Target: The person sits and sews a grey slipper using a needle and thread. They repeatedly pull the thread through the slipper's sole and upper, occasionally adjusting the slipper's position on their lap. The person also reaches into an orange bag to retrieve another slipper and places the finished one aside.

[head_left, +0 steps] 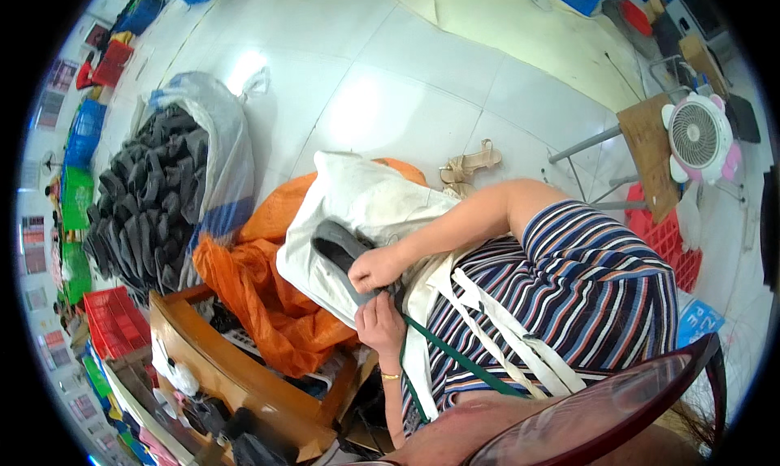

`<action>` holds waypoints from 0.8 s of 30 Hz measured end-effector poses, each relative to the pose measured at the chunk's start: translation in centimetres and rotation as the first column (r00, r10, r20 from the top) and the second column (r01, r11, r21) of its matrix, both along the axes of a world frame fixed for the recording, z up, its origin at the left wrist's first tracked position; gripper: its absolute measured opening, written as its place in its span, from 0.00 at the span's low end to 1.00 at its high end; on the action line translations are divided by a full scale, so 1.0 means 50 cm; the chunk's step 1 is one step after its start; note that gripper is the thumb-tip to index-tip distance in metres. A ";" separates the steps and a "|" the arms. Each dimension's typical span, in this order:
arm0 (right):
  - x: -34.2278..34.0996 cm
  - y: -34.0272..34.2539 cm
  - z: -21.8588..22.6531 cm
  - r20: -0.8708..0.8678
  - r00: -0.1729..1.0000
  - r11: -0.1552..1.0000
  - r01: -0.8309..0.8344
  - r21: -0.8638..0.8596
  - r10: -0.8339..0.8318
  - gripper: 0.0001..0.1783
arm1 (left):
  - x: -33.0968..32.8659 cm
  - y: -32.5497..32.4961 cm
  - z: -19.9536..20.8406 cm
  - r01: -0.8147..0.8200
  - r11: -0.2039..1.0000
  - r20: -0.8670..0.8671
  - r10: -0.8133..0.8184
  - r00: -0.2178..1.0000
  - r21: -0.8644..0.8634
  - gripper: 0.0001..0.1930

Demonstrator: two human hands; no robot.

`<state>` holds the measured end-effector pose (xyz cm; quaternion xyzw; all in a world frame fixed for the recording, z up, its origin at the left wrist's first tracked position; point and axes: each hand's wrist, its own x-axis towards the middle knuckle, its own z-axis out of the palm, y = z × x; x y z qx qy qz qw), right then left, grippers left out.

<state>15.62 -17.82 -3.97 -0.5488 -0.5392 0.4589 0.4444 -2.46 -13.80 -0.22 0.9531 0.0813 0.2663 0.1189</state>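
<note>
A dark grey cloth shoe upper point(335, 242) with an open, dark inside lies over the white cloth point(337, 194) on my lap. My right hand point(378, 268) is closed in a pinch at the rim of its opening. Just below, my left hand point(381, 323), with a gold bracelet at the wrist, grips the near end of the same upper. The two hands are close together, and the fingertips are partly hidden. A big heap of similar grey pieces point(150, 194) fills a white and blue woven sack point(219, 129) at the left.
An orange woven sack point(272, 283) lies beside my lap, against a wooden table point(231, 397) with an open drawer. A red crate point(116, 321) is at the left. Beige sandals point(470, 164) rest on the tiled floor; a white and pink fan point(696, 134) stands at the right.
</note>
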 end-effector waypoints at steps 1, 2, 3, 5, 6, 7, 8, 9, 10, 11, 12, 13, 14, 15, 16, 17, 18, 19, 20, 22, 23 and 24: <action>-0.011 0.001 -0.005 -0.257 0.960 0.986 0.079 -0.144 -0.114 0.13 | 0.004 -0.002 0.008 -0.001 1.000 -0.037 0.000 0.999 -0.028 0.09; -0.020 0.006 -0.026 -0.412 0.894 0.977 0.108 -0.186 -0.177 0.13 | 0.002 -0.006 0.002 -0.012 0.994 -0.075 0.005 0.997 -0.105 0.07; -0.026 0.010 -0.028 -0.550 0.798 0.960 0.127 -0.250 -0.248 0.13 | -0.003 -0.004 -0.013 -0.030 0.984 -0.091 0.014 0.996 -0.173 0.08; 0.000 -0.004 0.009 -0.494 0.803 0.901 0.116 -0.419 -0.333 0.14 | 0.001 0.014 -0.037 -0.017 0.964 -0.131 -0.019 0.991 -0.264 0.07; 0.021 -0.006 0.029 -0.461 0.843 0.920 0.095 -0.379 -0.277 0.15 | 0.005 0.016 -0.040 -0.043 0.952 -0.129 0.003 0.992 -0.303 0.06; 0.033 -0.008 0.055 -0.452 0.860 0.935 0.074 -0.347 -0.236 0.15 | 0.007 0.018 -0.031 -0.060 0.946 -0.116 0.024 0.993 -0.320 0.06; 0.043 -0.002 0.087 -0.431 0.832 0.888 0.146 -0.437 -0.349 0.15 | 0.012 0.022 -0.007 -0.078 0.928 -0.157 0.022 0.987 -0.363 0.06; 0.063 0.001 0.079 -0.472 0.801 0.895 0.169 -0.413 -0.369 0.13 | 0.015 0.027 0.001 -0.099 0.910 -0.194 0.021 0.981 -0.403 0.06; 0.081 0.009 0.093 -0.536 0.770 0.919 0.162 -0.360 -0.346 0.12 | 0.010 0.030 0.013 -0.124 0.910 -0.202 0.046 0.978 -0.396 0.06; 0.100 0.017 0.100 -0.648 0.710 0.956 0.137 -0.258 -0.277 0.14 | -0.003 0.031 0.021 -0.143 0.912 -0.199 0.069 0.978 -0.384 0.07; 0.127 0.021 0.105 -0.684 0.693 0.974 0.168 -0.152 -0.227 0.15 | -0.012 0.032 0.016 -0.155 0.899 -0.207 0.074 0.976 -0.410 0.07; 0.166 0.023 0.111 -0.703 0.688 0.976 0.216 -0.039 -0.180 0.16 | -0.008 0.036 0.010 -0.150 0.889 -0.196 0.069 0.978 -0.434 0.08; 0.209 0.021 0.110 -0.741 0.618 0.934 0.354 -0.038 -0.264 0.10 | -0.001 0.036 0.006 -0.137 0.881 -0.176 0.062 0.982 -0.453 0.08; 0.244 0.010 0.126 -0.768 0.545 0.875 0.482 -0.042 -0.337 0.05 | 0.003 0.027 0.005 -0.138 0.879 -0.178 0.062 0.982 -0.457 0.08; 0.265 0.004 0.173 -0.805 0.477 0.793 0.609 0.012 -0.354 0.06 | 0.003 0.028 0.001 -0.133 0.875 -0.179 0.054 0.982 -0.465 0.08; 0.267 -0.003 0.206 -0.848 0.401 0.688 0.723 0.060 -0.347 0.07 | 0.002 0.029 -0.003 -0.130 0.878 -0.189 0.047 0.981 -0.461 0.08; 0.250 0.001 0.210 -0.796 0.423 0.614 0.785 0.084 -0.433 0.07 | 0.006 0.029 -0.001 -0.144 0.867 -0.201 0.052 0.978 -0.477 0.08; 0.227 0.014 0.212 -0.738 0.434 0.537 0.836 0.116 -0.516 0.07 | 0.007 0.031 -0.001 -0.153 0.861 -0.214 0.053 0.975 -0.485 0.08; 0.212 0.024 0.215 -0.672 0.436 0.458 0.875 0.159 -0.598 0.08 | 0.008 0.032 -0.001 -0.159 0.855 -0.223 0.052 0.974 -0.494 0.08; 0.171 0.005 0.151 -0.411 0.671 0.669 0.722 0.175 -0.617 0.09 | 0.006 0.032 -0.004 -0.174 0.854 -0.220 0.072 0.973 -0.491 0.08; 0.150 -0.007 0.125 -0.259 0.767 0.760 0.632 0.151 -0.586 0.10 | 0.006 0.031 -0.003 -0.174 0.853 -0.202 0.083 0.976 -0.491 0.08; 0.128 -0.014 0.119 -0.280 0.840 0.872 0.490 0.019 -0.466 0.10 | 0.005 0.029 -0.005 -0.173 0.853 -0.183 0.093 0.979 -0.492 0.09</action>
